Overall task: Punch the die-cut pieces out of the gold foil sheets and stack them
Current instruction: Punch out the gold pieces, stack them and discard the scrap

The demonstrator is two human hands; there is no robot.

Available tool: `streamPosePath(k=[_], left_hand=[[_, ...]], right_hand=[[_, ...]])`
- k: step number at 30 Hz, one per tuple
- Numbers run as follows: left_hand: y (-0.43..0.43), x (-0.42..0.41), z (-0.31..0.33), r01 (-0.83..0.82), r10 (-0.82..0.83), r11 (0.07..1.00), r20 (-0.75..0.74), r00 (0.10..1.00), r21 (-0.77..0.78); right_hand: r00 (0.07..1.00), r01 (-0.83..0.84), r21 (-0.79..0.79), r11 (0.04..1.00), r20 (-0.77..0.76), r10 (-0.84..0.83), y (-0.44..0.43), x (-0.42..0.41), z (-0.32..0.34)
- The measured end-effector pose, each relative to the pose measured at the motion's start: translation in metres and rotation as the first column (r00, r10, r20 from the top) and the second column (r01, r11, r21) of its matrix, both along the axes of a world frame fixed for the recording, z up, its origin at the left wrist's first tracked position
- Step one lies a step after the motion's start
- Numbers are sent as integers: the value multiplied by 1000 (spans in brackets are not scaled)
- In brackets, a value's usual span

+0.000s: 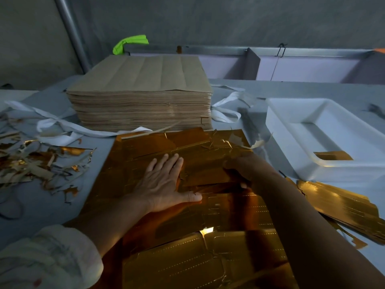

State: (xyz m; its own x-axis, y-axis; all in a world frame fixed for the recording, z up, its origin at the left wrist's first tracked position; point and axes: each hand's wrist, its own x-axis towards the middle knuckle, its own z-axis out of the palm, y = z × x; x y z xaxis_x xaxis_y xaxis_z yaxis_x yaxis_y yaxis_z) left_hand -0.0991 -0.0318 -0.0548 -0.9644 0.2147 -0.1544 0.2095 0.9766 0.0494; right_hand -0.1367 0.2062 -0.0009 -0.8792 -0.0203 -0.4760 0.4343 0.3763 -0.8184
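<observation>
A large gold foil sheet (145,163) with die-cut lines lies flat on the table in front of me. My left hand (164,182) presses flat on its middle, fingers straight and spread, thumb out to the right. My right hand (243,170) is just to the right, fingers curled round a gold die-cut piece (208,174) that lifts from the sheet. A pile of punched gold pieces (337,207) lies at the right, below the tray.
A tall stack of brown-backed sheets (139,97) stands behind the gold sheet. Gold and brown scrap strips (37,165) litter the left. A white plastic tray (325,134) at the right holds one gold piece (333,155). White straps (225,111) lie about.
</observation>
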Motion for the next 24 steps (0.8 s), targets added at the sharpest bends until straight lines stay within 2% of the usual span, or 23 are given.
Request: streamPosePath(k=[6,9,13,16,18,19,21,24], left_hand=[[0,1,2,2,-2,1000,15,1000,-17],[0,2,3,-5,5,1000,26,1000,-8],[1,1,3,-14,14,1000,34,999,-4],[0,1,2,-8,8,1000,28,1000,3],[0,2,2,-6,6,1000,30,1000,9],[0,2,2,-5,4,1000,31,1000,9],[0,1,4,-4,4,1000,40,999,6],[1,1,9,-10,7,999,73,997,32]], right_hand=[[998,24,-90,996,66,-18,9,1,0],[987,130,-261,957,130,-99,19,4,-4],[958,281,-498,820,203,-205,29,12,-7],[907,416,-676,608,267,-325,37,13,-6],[868,486,-713,505,325,-376,41,13,-4],[862,496,-705,507,332,-382,41,13,-3],[879,473,-672,570,311,-362,37,13,-1],[919,395,-537,745,224,-325,28,6,2]])
